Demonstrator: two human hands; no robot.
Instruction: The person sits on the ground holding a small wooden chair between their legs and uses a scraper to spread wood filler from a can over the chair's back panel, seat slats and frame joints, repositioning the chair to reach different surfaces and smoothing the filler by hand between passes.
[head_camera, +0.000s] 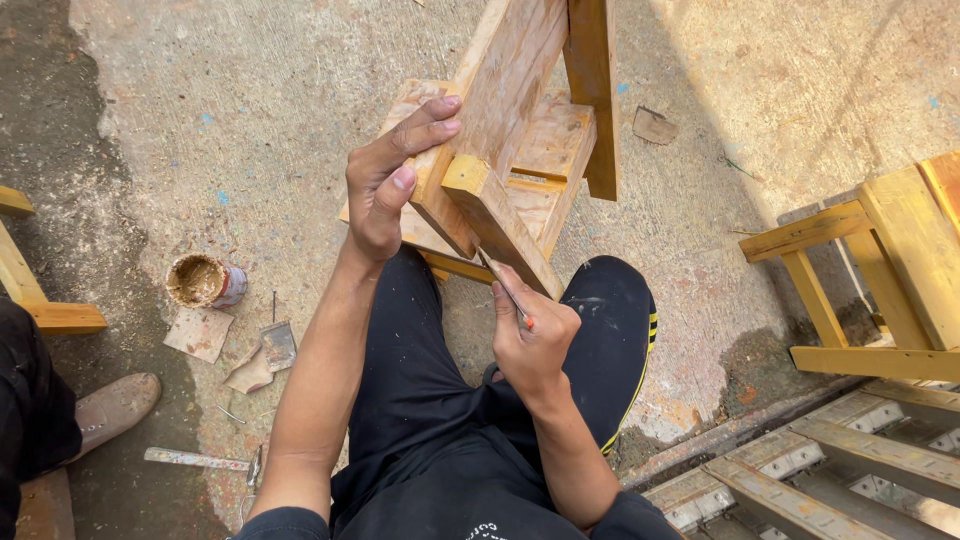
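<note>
A small wooden stool (520, 150) lies tipped over my knees, its legs pointing toward me. My left hand (385, 185) grips the end of one leg from the left, fingers over the top. My right hand (530, 340) is closed around a thin metal blade with an orange handle (510, 295). The blade's tip rests against the underside of the near leg (500, 222).
A round tin of brownish paste (203, 281) stands on the concrete at left, with a putty knife and scraps (265, 350) beside it. Yellow wooden frames (880, 270) stand at right above metal slats (820, 470). Another person's shoe (112, 408) is at lower left.
</note>
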